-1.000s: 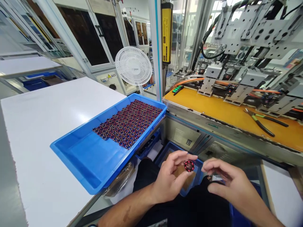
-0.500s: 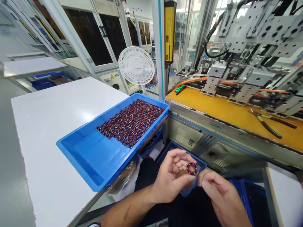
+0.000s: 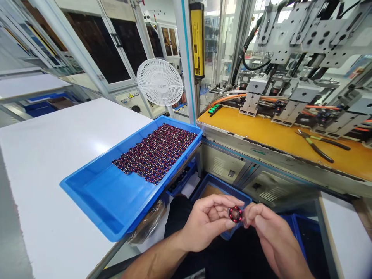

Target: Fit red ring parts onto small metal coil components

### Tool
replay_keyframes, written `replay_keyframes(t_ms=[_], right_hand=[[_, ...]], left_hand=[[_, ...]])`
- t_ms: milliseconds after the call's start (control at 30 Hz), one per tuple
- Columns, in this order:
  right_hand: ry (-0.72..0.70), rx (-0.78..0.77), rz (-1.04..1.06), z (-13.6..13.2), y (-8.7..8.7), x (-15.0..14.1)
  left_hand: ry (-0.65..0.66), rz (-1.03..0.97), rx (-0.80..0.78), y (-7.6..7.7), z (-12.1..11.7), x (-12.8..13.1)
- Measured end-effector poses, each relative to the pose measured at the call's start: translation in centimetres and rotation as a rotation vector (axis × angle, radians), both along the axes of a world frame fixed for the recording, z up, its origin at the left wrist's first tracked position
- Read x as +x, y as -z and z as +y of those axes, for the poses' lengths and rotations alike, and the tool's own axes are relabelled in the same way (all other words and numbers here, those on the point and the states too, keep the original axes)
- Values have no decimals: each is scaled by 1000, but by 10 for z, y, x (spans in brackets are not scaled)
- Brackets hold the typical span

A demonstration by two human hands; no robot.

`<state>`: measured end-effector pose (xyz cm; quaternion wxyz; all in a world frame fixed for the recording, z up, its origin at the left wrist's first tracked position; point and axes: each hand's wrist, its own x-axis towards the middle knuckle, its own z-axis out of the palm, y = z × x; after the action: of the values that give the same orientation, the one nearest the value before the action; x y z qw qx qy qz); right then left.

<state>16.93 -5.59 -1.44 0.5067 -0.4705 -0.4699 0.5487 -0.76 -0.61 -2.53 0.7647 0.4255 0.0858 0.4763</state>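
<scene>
We hold a small round wound part [image 3: 235, 214] — a dark ring studded with red coils — low in the view, above our lap and well below the bench tops. Our left hand [image 3: 207, 223] pinches it between thumb and fingertips, its other fingers curled above. Our right hand [image 3: 266, 232] meets it from the other side, fingertips closed against the ring's edge; whether they grip it or only touch it, we cannot tell.

Directly beneath the hands sits a small blue bin [image 3: 216, 185] near the floor. To the left, a large blue tray [image 3: 95, 190] overhangs the edge of a white table [image 3: 58, 139], with a dense sheet of the same small parts [image 3: 155, 151] filling its far half. Behind it stands a white fan [image 3: 159, 82]. To the right, an orange machine deck [image 3: 279, 137] carries pliers [image 3: 315, 144] and metal fixtures.

What could go wrong, as we judge it: the part is held only at its rim, over open space, so a loosened pinch or a clumsy pass between hands could drop it — perhaps past the bin. Pressure on the fine coils might also damage them.
</scene>
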Motion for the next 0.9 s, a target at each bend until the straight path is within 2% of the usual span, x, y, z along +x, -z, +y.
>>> replay_keyframes(t_ms=[200,433,567,733,800,900], right_hand=[[-54,-50,-142,6,-17,-1],[-138,-147,-291,4,-23,22],[-247,-126,-310,9,-32,23],[-293,-191,-379,12,-31,31],[-302,-147,-431,16,-34,37],[-324,46,-459,26,-45,36]], left_hand=[[-15,63,2,0,-1,3],[75,102,-156,1,-1,0],[96,138,-152,-1,-1,-1],[125,192,-156,0,-3,-5],[163,219,-167,-1,-3,-7],[227,288,-171,-2,-3,-7]])
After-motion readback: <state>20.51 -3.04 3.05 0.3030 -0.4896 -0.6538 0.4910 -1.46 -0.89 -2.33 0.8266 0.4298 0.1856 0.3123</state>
